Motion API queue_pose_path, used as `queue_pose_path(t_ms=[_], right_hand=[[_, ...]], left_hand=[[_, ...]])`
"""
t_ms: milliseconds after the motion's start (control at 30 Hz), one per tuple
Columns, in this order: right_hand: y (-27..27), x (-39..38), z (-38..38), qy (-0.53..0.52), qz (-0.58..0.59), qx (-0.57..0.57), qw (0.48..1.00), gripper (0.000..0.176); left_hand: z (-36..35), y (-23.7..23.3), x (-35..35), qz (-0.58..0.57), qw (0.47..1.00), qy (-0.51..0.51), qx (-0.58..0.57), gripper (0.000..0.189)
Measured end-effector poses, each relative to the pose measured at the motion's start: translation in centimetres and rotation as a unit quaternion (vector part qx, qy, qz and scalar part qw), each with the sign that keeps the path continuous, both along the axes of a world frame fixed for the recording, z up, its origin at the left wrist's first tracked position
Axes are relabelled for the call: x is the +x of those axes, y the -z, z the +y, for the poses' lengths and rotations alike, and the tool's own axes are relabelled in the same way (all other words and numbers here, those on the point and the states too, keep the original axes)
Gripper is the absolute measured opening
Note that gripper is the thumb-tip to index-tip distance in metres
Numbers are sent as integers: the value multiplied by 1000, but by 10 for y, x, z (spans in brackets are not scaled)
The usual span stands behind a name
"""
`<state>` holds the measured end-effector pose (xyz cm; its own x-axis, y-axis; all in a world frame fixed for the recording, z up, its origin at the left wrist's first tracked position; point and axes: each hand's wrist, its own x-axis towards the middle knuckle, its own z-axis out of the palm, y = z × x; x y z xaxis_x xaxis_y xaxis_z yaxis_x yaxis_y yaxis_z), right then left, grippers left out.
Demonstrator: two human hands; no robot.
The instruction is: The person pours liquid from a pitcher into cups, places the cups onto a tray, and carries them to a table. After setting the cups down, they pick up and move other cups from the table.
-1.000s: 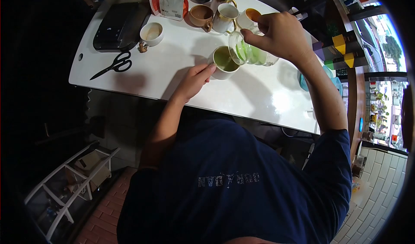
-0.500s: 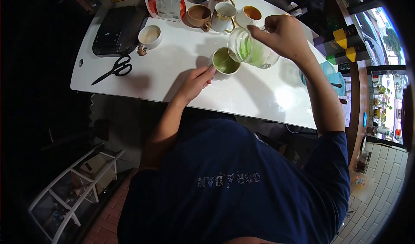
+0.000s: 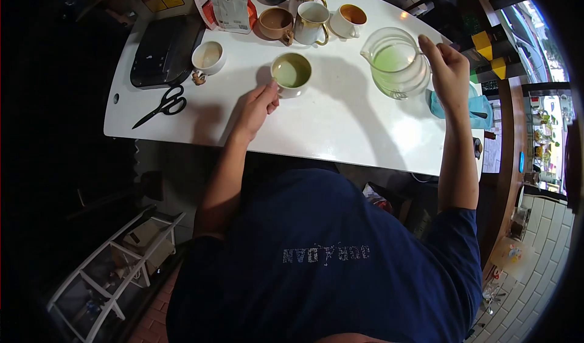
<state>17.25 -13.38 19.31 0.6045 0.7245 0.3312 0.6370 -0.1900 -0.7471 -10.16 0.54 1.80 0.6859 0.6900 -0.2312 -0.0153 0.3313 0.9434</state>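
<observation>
My left hand (image 3: 258, 107) is closed on the near left side of a white cup (image 3: 292, 92), probably at its handle, which my fingers hide. Green liquid (image 3: 291, 70) shows inside that cup. Over on the right, my right hand (image 3: 447, 69) grips the handle of a clear glass pitcher (image 3: 398, 69). A pale green remainder of liquid is visible through the pitcher's glass, and its spout points left. The pitcher is now roughly upright, well apart from the cup.
Several mugs stand at the back, among them a white and gold mug (image 3: 311, 24) and a brown cup (image 3: 275, 22). A foil pouch (image 3: 231, 5), black scale (image 3: 165, 51), small white cup (image 3: 208, 57) and black scissors (image 3: 162, 107) lie leftward. A light-blue cloth (image 3: 477, 109) is at right.
My right hand has swung the pitcher right, away from the cup, and turned it from tilted to nearly upright. My left hand has shifted left with the cup.
</observation>
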Motion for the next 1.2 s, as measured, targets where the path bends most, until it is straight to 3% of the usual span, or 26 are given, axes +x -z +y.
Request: queue_pose_path(t_ms=[433,500,833,900,1033,1100,1200], right_hand=[[18,15,-32,54,60,8,997,46],[17,18,-36,47,65,1,997,38],[16,15,-37,51,53,18,997,46],[18,19,-40,40,62,-7,997,37],[20,17,-40,40,83,0,996,37],[23,15,-39,32,75,33,996,46],[27,16,-40,28,80,12,996,46]], left_hand=[[22,13,3,26,999,-41,-3,37],[23,13,3,21,999,-46,-7,36],[27,14,7,23,998,-52,-7,35],[26,13,9,36,997,-61,-1,36],[25,12,8,33,998,-60,7,37],[25,10,7,32,998,-50,4,36],[25,3,3,53,998,-34,13,36]])
